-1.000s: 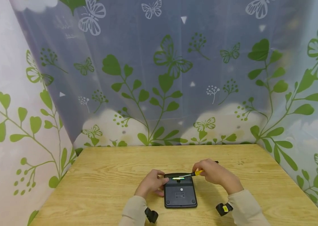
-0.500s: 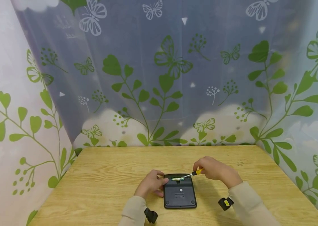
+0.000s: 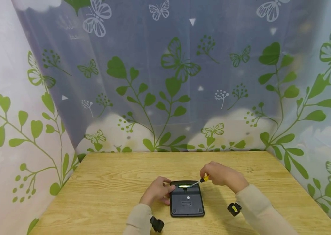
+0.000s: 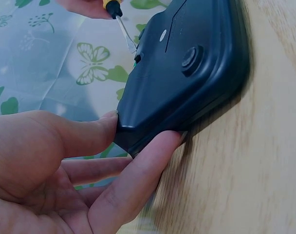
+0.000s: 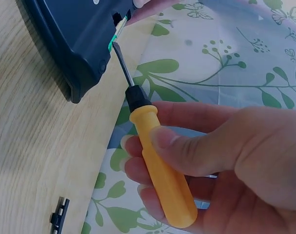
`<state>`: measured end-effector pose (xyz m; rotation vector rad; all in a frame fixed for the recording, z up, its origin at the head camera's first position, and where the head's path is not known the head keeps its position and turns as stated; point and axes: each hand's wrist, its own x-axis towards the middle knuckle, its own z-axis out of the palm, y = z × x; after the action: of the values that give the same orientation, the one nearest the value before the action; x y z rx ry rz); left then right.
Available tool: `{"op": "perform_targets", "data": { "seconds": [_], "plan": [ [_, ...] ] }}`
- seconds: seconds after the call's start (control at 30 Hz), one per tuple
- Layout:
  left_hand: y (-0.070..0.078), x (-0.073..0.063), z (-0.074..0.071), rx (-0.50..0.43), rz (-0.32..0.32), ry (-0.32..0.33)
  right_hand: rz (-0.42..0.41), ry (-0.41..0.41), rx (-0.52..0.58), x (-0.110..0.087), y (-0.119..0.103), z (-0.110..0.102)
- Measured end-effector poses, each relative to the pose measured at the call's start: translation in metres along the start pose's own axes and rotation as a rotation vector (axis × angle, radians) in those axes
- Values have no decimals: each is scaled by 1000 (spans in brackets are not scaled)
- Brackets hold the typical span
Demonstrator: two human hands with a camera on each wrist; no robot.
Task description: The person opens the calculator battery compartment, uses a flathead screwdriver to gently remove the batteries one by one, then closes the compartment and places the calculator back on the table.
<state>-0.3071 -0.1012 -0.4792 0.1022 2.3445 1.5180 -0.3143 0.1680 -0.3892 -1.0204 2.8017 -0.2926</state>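
A black calculator-like device (image 3: 187, 209) is lying back side up on the wooden surface (image 3: 118, 169), a green-gold battery (image 3: 184, 186) showing in its slot. The left hand (image 3: 156, 191) is pinching the far left corner between thumb and fingers. The right hand (image 5: 240, 151) is grasping a yellow-handled flat screwdriver (image 5: 165, 168), its tip sitting at the battery's right end. Nearby, a small black part (image 5: 59, 217) is lying on the surface.

A black device (image 3: 187, 209) lies underside up on the bench (image 3: 124, 173), its slot uncovered with a shiny green battery (image 3: 184, 186) lying inside. The screwdriver (image 5: 162, 170) (yellow handle, black collar) slants down, its flat metal tip by the slot's right end.
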Motion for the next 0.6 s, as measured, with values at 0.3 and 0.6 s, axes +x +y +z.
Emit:
{"op": "perform_targets", "data": {
  "seconds": [0.3,0.6],
  "plan": [
    [0,0,0,0,3,0,39,1,-10,2,-10,-5],
    [-1,0,1,-5,4,0,93,-20,-22,5,-17,-10]
  ]
}}
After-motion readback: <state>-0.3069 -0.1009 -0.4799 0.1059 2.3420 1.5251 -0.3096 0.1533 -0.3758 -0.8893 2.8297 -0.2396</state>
